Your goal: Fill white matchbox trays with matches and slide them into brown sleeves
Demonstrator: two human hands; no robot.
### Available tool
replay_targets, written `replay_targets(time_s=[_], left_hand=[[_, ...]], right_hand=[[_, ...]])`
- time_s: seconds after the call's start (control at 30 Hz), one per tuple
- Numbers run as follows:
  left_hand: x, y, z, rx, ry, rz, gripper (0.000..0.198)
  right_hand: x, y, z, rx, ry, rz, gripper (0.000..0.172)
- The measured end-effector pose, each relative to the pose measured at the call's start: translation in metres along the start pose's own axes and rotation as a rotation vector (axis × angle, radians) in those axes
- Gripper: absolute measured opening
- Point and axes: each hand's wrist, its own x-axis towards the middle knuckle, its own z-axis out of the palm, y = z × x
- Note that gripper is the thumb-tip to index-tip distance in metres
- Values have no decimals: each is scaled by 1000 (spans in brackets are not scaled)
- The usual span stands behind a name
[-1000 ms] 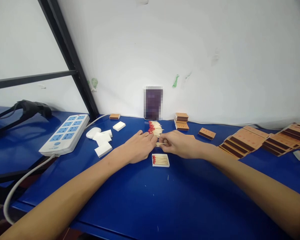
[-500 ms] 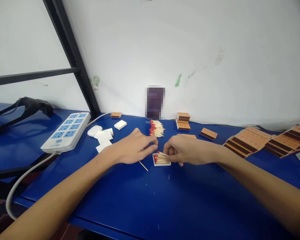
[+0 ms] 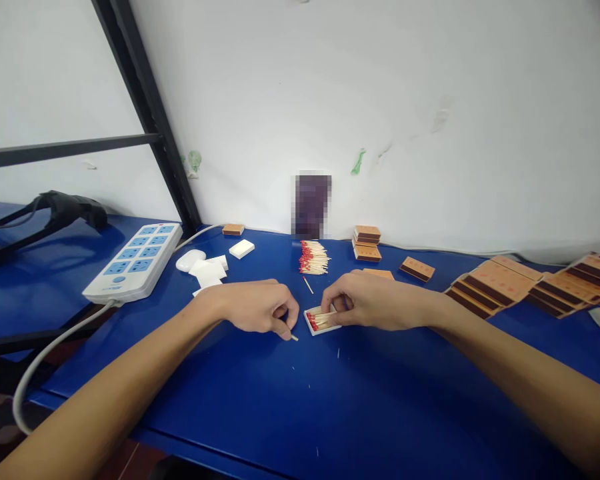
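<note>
Head view: left hand (image 3: 263,308), just left of centre, thumb and fingertips pinched narrow on a single match (image 3: 295,338), only its pale end poking out; fine pinch suits so thin a stick. Right hand (image 3: 367,301), right of centre, fingers curled over the right end of the white tray (image 3: 326,330), probably steadying tray or contents; contact is hidden, can't tell if it grips. Tray matches (image 3: 319,321) lie heads left, so they nest. Match pile (image 3: 314,258), upper centre on the worktop (image 3: 260,393), seems placed for easy reach.
</note>
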Motion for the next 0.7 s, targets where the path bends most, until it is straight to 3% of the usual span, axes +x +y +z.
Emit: replay_targets(time_s=[0.2,0.4,0.7], left_hand=[[22,-20,11,268,431,-25,14],[37,-29,14,316,478,-25,18],[41,-27,17,357,420,-82,20]], right_hand=[[0,5,-1,-21,14,-13,22],[-1,1,-1,17,-39,1,18],[-6,8,-10,-41,-10,52,20]])
